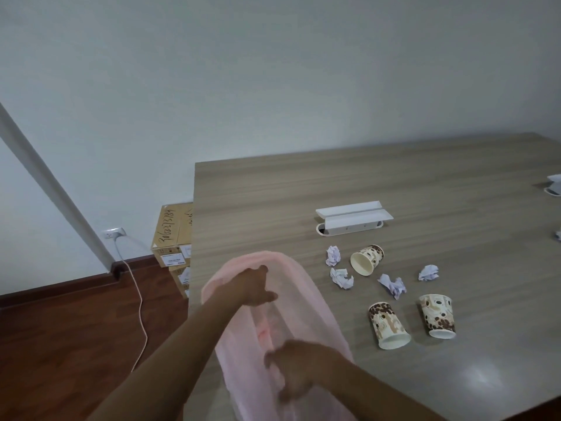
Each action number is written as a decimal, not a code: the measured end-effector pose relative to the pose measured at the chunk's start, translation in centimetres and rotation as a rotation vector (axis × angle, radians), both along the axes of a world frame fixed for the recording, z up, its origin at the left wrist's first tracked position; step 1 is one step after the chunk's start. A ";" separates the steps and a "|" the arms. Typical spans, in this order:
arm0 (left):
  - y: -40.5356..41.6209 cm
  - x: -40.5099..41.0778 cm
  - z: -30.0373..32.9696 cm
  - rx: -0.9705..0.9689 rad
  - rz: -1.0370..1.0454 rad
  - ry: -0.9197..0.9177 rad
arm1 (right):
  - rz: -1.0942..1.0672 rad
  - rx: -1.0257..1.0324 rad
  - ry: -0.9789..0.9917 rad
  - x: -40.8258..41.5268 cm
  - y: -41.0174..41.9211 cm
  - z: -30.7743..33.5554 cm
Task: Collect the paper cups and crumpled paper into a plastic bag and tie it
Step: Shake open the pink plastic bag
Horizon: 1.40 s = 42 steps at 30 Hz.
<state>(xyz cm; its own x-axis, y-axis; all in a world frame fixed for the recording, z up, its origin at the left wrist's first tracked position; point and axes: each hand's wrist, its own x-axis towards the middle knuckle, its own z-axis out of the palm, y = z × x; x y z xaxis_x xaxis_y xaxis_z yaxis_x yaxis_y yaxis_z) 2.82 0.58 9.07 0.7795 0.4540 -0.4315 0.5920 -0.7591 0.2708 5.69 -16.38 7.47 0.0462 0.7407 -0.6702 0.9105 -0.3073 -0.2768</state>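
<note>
Paper cups and crumpled paper lie scattered on the grey wood-grain worktop [425, 183], none yet inside the thin, translucent pink plastic bag [315, 302] that a person spreads at the near left corner. The left hand [256, 287] grips the bag's far rim while the right hand [296, 370] pinches its near edge; pulling the two apart appears meant to open the soft, wrinkled film into a mouth facing the litter. Each grip looks curled on plastic, though motion blur hides the fingers' detail.

Three brown-and-cream paper cups printed with a coffee-bean pattern lie tipped on their sides: one [367, 259] beyond the paper with its cream interior showing, two others [388, 325] [438, 316] nearer, side by side but apart. Four white crumpled paper balls [333, 255] [342, 278] [392, 285] [428, 272], light and creased, sit between the cups.

A white hinged cable-port cover [353, 217] stands raised behind them. Off the worktop, stacked cardboard boxes [174, 235] rest on the dark wooden floor [60, 329], and a white cable [138, 287] trails from a wall socket [113, 233].
</note>
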 end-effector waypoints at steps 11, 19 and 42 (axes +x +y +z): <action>1.2 -6.0 -3.4 0.242 -0.038 0.507 | -0.315 -0.122 -0.364 10.7 -1.6 -0.1; -2.2 -1.2 -1.8 -0.053 -0.161 0.194 | -0.068 -0.064 -0.312 7.2 0.2 -1.4; -5.9 -5.3 5.5 0.123 0.184 -0.821 | -0.584 0.615 0.249 11.2 -6.9 1.7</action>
